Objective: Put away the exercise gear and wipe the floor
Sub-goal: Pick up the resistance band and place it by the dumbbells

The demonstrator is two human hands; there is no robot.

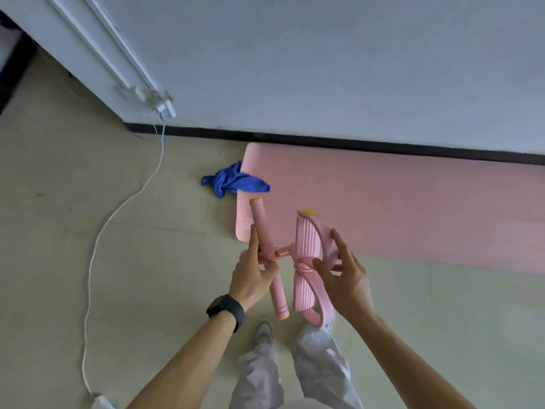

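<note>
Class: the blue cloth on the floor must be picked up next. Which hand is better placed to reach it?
Left. The left hand is on the side of the blue cloth, which lies up-left of the pink exerciser; the right hand is farther away.

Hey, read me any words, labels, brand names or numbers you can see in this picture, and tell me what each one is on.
No text here can be read.
Pink exercise mat: a small pale mark near its left end, too blurred to read.
Black smartwatch on the left wrist: no readable text.
Pink pedal resistance puller held in both hands: no lettering visible.
Blue cloth and white cable: no markings visible.
</note>
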